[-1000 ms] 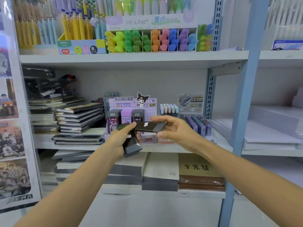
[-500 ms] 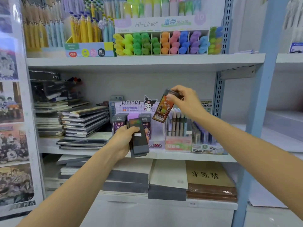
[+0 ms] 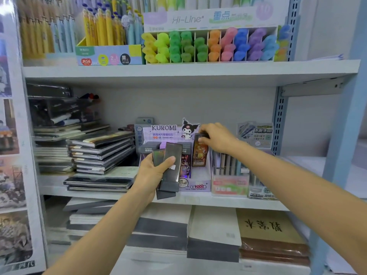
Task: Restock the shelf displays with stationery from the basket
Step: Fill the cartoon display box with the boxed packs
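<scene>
1. The left hand [image 3: 151,174] is up in front of the middle shelf [image 3: 222,201], gripping a fanned stack of dark packs [image 3: 172,155]. The thumb lies across the front face and the other fingers curl round behind.
2. That stack stands upright, tipped a touch to the right (two packs show for sure; beyond that I cannot tell). It is on the near side of the Kuromi display box [image 3: 198,187] and covers the box's left half.
3. The right hand [image 3: 216,138] reaches farther in, to the right side of the box. Its fingertips are bunched together, pinching the top end of an orange pack [image 3: 199,154].
4. The orange pack stands upright in the box's right-hand slot, its lower end down behind the front wall. Whether it sits fully on the bottom, I cannot tell.
5. More dark-capped packs stand in the box's left slots, mostly hidden behind the held stack.
6. Left of the box on the same shelf sits a slanting pile of notebooks [image 3: 99,153]. Just beside the box on the right is a pink pen tray [image 3: 230,185].
7. On the upper shelf, the highlighter display [image 3: 208,46] runs yellow through green, orange, pink, blue and purple. A box of yellow pens [image 3: 107,54] sits at its left.
8. On the lower shelf lie flat pads, with a tan booklet [image 3: 264,225] at the right.
</scene>
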`<state>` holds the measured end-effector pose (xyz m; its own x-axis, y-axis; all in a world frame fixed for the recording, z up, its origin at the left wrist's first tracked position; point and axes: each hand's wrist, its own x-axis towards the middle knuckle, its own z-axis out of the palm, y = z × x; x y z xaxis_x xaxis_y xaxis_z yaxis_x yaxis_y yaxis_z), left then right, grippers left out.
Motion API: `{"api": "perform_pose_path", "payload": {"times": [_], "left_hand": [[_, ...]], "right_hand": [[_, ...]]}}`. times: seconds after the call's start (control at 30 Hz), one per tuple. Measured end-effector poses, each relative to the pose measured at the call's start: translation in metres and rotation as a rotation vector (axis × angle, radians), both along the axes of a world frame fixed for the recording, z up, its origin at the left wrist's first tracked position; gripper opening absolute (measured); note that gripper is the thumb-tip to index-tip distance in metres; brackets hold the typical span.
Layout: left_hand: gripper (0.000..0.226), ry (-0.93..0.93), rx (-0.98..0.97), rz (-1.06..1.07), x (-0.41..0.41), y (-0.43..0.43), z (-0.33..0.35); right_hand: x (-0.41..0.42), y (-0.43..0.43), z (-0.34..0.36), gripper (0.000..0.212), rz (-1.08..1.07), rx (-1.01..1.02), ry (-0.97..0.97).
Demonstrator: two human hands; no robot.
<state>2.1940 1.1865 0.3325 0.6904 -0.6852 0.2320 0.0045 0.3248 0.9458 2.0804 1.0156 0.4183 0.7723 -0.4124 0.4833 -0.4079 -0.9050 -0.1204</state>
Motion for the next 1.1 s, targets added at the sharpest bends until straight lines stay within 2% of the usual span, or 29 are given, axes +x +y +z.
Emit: {"api": "perform_pose_path", "payload": {"times": [0.23,0.37,0.6,0.73,0.93,1.1], "left_hand": [[0.033,-0.028,0.0,-0.002,0.005,-0.005,-0.006],[0.031,-0.036,-0.005,-0.001,0.005,-0.005,-0.006],[0.029,-0.031,-0.005,-0.01,0.003,-0.002,-0.006],[0.027,-0.025,0.0,-0.015,0.003,-0.003,-0.007],[0.029,-0.033,0.009,-0.027,0.001,-0.005,-0.007],[0.03,-0.036,0.008,-0.031,0.0,-0.005,-0.005]], "right_hand": [[0.003,-0.007,0.004,0.009,-0.011,-0.023,0.132],[0.007,-0.004,0.006,0.024,-0.016,-0.061,0.118],[0.009,-0.006,0.017,0.026,-0.053,0.02,0.222],[0.012,-0.004,0.009,0.016,-0.075,-0.012,0.166],[0.01,-0.003,0.004,0.021,-0.093,-0.077,-0.037],[0.007,-0.006,0.01,0.018,-0.03,0.042,-0.033]]}}
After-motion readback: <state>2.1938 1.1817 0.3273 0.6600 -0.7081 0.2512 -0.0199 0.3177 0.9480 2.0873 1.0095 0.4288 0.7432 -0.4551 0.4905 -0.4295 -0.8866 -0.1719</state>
